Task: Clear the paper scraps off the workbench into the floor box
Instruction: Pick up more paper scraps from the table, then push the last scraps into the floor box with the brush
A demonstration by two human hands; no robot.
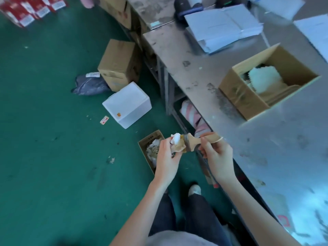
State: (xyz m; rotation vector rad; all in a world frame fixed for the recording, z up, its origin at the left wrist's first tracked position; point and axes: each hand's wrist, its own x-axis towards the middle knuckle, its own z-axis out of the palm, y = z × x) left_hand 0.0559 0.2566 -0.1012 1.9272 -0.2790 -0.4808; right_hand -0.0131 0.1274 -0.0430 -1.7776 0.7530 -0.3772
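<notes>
Head view: white paper scraps (176,138) are pinched against the bristles of a wooden brush (192,142) by the left grip (166,157), its fingers curled round them. The open floor box (152,136) lies at eight o'clock of them on the green floor (53,121). The right grip (216,155), at three o'clock, is closed round the brush handle beside the desk (266,157), which carries a cardboard box (239,96) at one o'clock.

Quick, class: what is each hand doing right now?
Left hand: pinches paper scraps at the brush bristles.
Right hand: grips the brush handle.
</notes>
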